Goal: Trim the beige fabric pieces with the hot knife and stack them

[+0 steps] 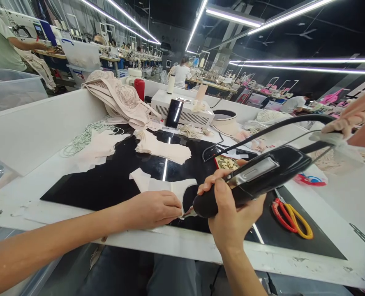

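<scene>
My right hand [232,213] is closed around a black corded handheld power tool [259,176] with a silver plate on its side. The tool's narrow tip points left, down to the edge of a cream fabric piece [158,185]. My left hand [158,207] has its fingers pressed together at that piece's lower right corner, right beside the tip. The fabric lies on a glossy black board [86,193]. Beyond it rests a stack of cut cream fabric pieces [162,148]. Paler pieces [98,148] lie to the left.
Scissors with red and yellow handles [292,218] lie on the right. At the back are a pile of beige bras [117,96], a phone [174,113] against a white box [185,109], and a red bottle [139,89]. Another person's hand [349,119] is by the tool's cable.
</scene>
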Motion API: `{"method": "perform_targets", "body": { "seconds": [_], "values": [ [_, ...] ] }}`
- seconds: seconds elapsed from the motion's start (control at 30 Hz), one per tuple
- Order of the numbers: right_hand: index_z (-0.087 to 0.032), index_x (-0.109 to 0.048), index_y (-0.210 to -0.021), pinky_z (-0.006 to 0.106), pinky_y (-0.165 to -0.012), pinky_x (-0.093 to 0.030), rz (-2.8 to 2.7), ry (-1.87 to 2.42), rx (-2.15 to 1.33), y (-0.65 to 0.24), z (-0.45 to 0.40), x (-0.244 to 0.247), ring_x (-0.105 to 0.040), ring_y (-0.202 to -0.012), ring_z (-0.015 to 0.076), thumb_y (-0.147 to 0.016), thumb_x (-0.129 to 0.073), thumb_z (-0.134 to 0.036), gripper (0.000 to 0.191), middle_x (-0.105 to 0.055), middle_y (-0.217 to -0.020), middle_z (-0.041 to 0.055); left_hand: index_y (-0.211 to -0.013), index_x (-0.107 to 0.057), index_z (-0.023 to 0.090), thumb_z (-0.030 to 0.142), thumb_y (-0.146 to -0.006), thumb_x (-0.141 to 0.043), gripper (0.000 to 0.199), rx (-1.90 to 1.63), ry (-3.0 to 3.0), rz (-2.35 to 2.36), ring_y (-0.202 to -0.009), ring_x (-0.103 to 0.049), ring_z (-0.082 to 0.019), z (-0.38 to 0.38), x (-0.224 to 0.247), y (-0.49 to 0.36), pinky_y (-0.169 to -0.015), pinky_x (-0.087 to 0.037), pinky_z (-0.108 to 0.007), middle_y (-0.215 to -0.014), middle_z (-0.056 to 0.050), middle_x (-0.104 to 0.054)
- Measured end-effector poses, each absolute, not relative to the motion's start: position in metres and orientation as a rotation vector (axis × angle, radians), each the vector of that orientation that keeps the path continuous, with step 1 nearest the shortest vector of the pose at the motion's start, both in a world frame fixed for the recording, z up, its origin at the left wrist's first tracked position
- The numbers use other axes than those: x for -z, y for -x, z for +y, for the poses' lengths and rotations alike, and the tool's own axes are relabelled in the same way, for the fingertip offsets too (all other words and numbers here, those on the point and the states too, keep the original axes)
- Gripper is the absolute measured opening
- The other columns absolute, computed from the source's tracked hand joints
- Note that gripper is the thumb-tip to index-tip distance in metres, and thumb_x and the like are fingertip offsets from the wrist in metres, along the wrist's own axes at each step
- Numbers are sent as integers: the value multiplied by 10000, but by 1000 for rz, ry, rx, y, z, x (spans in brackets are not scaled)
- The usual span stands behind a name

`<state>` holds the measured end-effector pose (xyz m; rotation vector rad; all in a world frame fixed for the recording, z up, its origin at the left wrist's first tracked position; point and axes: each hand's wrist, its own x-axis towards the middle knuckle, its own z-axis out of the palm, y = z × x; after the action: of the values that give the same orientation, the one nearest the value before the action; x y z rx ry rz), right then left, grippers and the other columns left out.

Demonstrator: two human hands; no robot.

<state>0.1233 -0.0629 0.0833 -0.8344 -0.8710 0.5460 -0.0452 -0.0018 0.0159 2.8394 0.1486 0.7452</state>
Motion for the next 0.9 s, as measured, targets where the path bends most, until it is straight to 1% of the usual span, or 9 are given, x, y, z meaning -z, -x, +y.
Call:
{"method": "perform_targets", "body": {
  "seconds": [0.1,0.23,0.3,0.47,0.57,0.67,0.8,0.9],
  "values": [
    [-303,-553,-1260,263,-556,-582,-875,834,-549,-123,-63,-84,-644,-651,113,-826,-848,-219,531,-669,-863,-59,-1153,-690,153,157,-1091,-497,202,-731,-2849,156,-1078,-688,-207,-2,-18,46,-973,-567,-304,-1101,-89,-745],
    [-285,-548,-1091,267,-541,-578,-882,838,-506,-126,-63,-86,-632,-623,114,-828,-843,-238,398,-668,-831,-66,-1146,-693,151,167,-1098,-482,217,-712,-2856,149,-1064,-688,-205,-3,-20,46,-969,-572,-303,-1097,-90,-745],
    [-280,-532,-1038,268,-533,-576,-876,843,-488,-128,-62,-87,-631,-617,114,-821,-848,-250,384,-668,-834,-68,-1150,-695,147,172,-1097,-487,216,-732,-2858,147,-1070,-690,-210,-3,-19,47,-974,-577,-311,-1124,-96,-743],
    [-268,-527,-1037,271,-542,-578,-903,866,-448,-136,-60,-89,-644,-625,115,-834,-837,-261,371,-669,-836,-65,-1198,-688,138,186,-1085,-530,200,-838,-2812,199,-1167,-682,-230,-2,-15,48,-1039,-575,-348,-1225,-119,-735],
    [-265,-532,-1072,279,-536,-579,-941,866,-415,-143,-57,-90,-642,-607,118,-840,-833,-245,380,-679,-833,-60,-1209,-691,129,197,-1091,-522,217,-804,-2811,180,-1128,-694,-226,0,-15,49,-1034,-583,-360,-1171,-109,-757],
    [-275,-539,-1109,291,-524,-579,-956,843,-363,-153,-51,-92,-637,-581,119,-831,-846,-233,416,-685,-866,-55,-1186,-701,141,203,-1090,-527,208,-722,-2798,152,-1089,-699,-216,-4,-22,53,-1038,-575,-340,-1110,-90,-767],
    [-281,-553,-1082,308,-546,-585,-958,830,-292,-167,-41,-91,-640,-569,120,-842,-842,-234,379,-678,-882,-51,-1193,-695,162,211,-1081,-554,187,-542,-2767,138,-1076,-699,-215,-15,-34,68,-1025,-565,-318,-1116,-72,-760],
    [-284,-551,-1073,308,-535,-573,-963,833,-262,-173,-33,-88,-640,-552,124,-845,-839,-249,369,-669,-875,-51,-1215,-686,161,208,-1084,-548,197,-505,-2743,167,-1067,-702,-209,-18,-43,75,-990,-573,-304,-1117,-69,-757]
  ]
}}
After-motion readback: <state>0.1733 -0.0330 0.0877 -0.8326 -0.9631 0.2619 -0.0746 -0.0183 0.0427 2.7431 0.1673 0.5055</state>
